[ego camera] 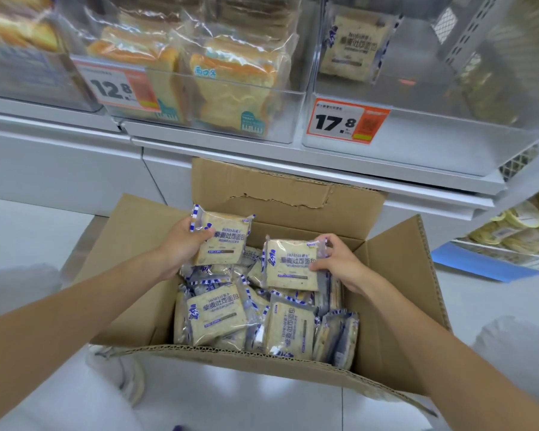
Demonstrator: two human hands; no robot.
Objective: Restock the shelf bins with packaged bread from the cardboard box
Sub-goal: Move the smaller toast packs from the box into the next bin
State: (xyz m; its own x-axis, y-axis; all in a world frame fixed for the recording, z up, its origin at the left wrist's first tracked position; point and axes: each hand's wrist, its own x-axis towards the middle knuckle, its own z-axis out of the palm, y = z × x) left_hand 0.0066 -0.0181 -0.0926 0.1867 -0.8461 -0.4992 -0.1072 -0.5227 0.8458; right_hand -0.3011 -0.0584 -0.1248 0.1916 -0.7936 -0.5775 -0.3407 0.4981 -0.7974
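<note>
- The cardboard box [131,244] sits open below the shelf bin [417,144], still full of bread packets.
- My left hand [184,244] grips one bread packet [223,241] by its edge, lifted above the pile.
- My right hand [339,259] pinches a second packet [290,264].
- They look light, soft and slippery; best held by the sides.

Open cardboard box [255,356] sits on the floor before the shelf unit, flaps spread. Inside lies a loose heap of bread packets [218,315]. Above the heap, left hand [181,244] grips one packet [223,237]; right hand [339,262] grips another packet [290,264] beside it. Overhead, the right-hand shelf bin [448,141] contains a single packet [353,46] at its rear; the bin to its left [212,126] is stocked with toast loaves [234,88].
</note>
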